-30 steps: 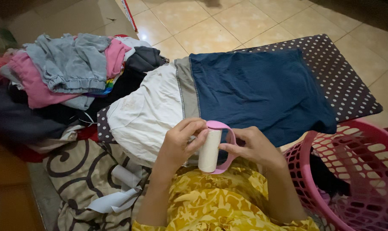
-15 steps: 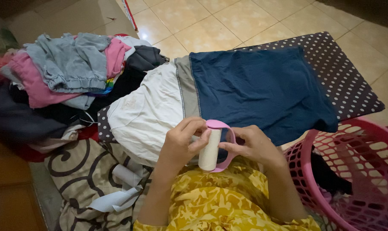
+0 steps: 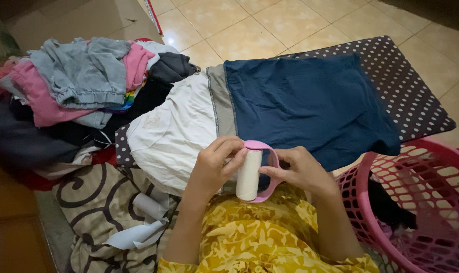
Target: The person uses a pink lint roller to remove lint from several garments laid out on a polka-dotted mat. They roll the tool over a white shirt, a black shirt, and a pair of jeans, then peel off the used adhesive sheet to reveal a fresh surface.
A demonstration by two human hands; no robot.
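Item held: a lint roller with a pale cylindrical roll of sticky paper on a pink plastic loop frame (image 3: 251, 174), upright, in front of the person's chest and above the lap. Left hand (image 3: 214, 169): fingers curled round the left side of the roll, thumb and fingertips pinching at its upper edge. Right hand (image 3: 300, 169): closed on the pink frame at the roll's right side, thumb laid along the loop. Beneath and beyond the hands: a dark blue and white fabric garment with a grey seam band (image 3: 270, 108), spread flat on a dark padded mat with white polka dots (image 3: 406, 91). To the left: a heap of mixed clothes in grey, pink and black (image 3: 82, 86). Lower left: loose strips of pale peeled paper (image 3: 138, 232) lying on a beige cloth with dark swirl pattern (image 3: 88, 202). Lower right: a pink perforated plastic laundry basket (image 3: 422, 202), dark clothing inside. Floor: beige ceramic tiles (image 3: 249, 25). The person wears a yellow patterned top (image 3: 260, 237).
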